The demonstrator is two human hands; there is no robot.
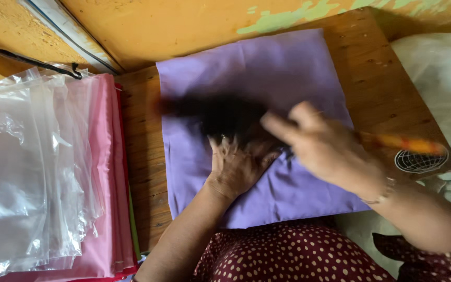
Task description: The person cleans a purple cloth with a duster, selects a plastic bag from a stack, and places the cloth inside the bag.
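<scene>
— Orange walls (184,26) close in our wooden table (392,89); where's the cloth?

— Purple cloth (267,73) lies flat mid-table. Our left hand (238,164) presses it, fingers spread.

— And the right?

— Our right hand (322,143) grips a blurred dark brush (215,112) over the cloth. Plastic bags (32,167) sit left.

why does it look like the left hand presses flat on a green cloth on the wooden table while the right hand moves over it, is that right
Not quite: in the head view the cloth is purple, not green. The left hand presses flat on it, on the wooden table, while the blurred right hand moves over it.
</scene>
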